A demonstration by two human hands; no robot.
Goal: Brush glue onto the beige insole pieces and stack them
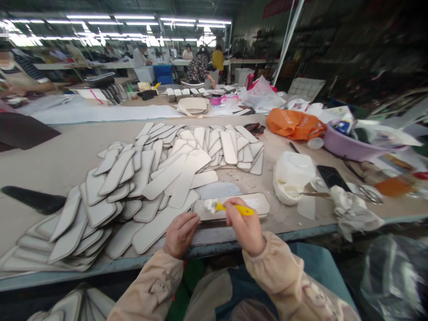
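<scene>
My right hand (245,227) is closed round a yellow-handled brush (230,207) whose white bristles rest on the left end of a long flat grey piece (259,203) lying at the table's front edge. My left hand (180,232) presses down beside that piece's left end, fingers curled against the table. A big overlapping spread of similar grey flat pieces (157,178) lies to the left and behind my hands. A white tub of glue (292,176) stands to the right of the piece.
An orange plastic bag (294,124), a lilac basin (347,145), a black phone (331,176) and crumpled rag (352,209) crowd the right side. A black strip (33,199) lies far left. Other people work at tables behind.
</scene>
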